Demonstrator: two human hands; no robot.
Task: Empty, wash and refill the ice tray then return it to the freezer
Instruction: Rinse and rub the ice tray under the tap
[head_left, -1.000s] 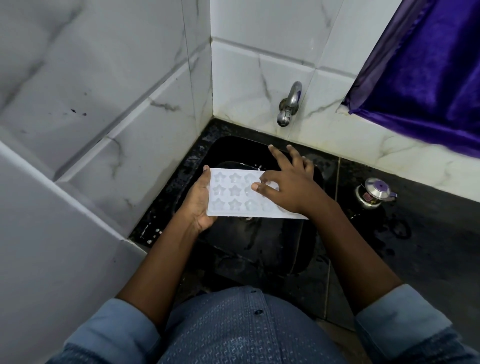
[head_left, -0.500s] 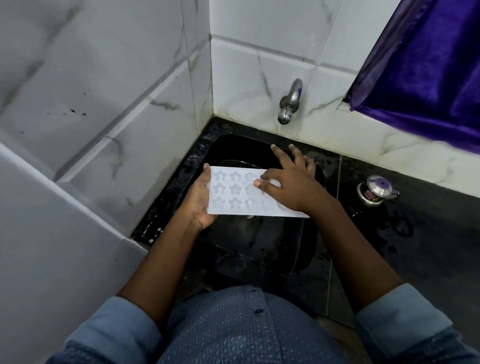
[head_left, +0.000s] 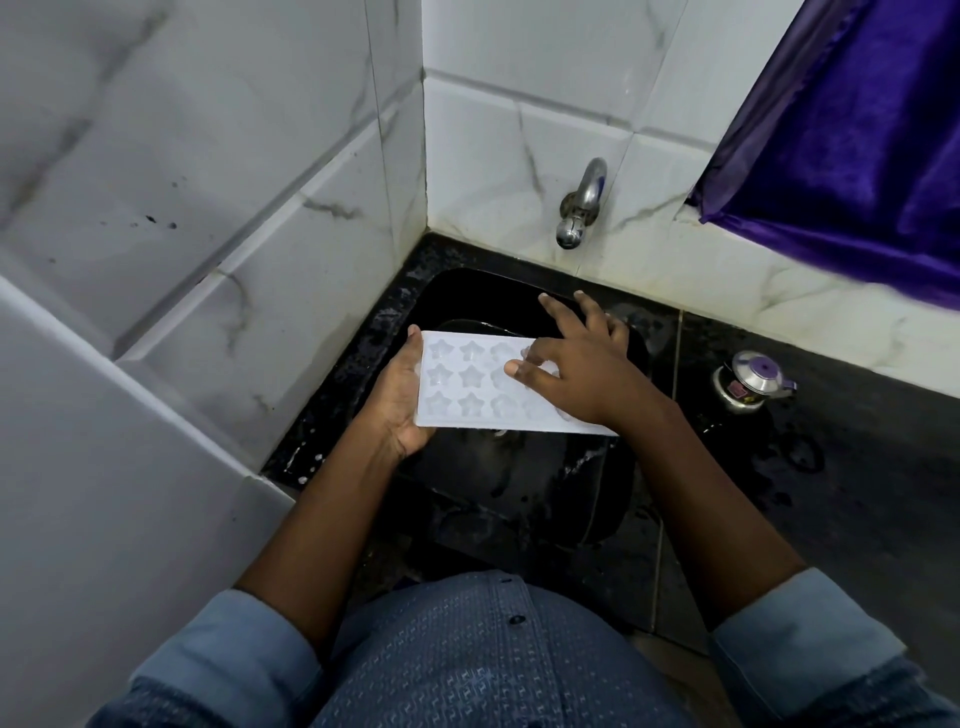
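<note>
The white plastic ice tray with star-shaped wells (head_left: 467, 387) is held roughly level over the black sink basin (head_left: 519, 499), below the steel wall tap (head_left: 579, 208), from which no water can be seen running. The left hand (head_left: 397, 400) has its grip clamped on the tray's short left end, while the right hand (head_left: 582, 374) lies on the wells, grip apart, fingers spread, thumb and forefinger touching the surface. I judge this to be the washing step; next calls for opening the tap, rinsing, then keeping the tray flat while it fills.
</note>
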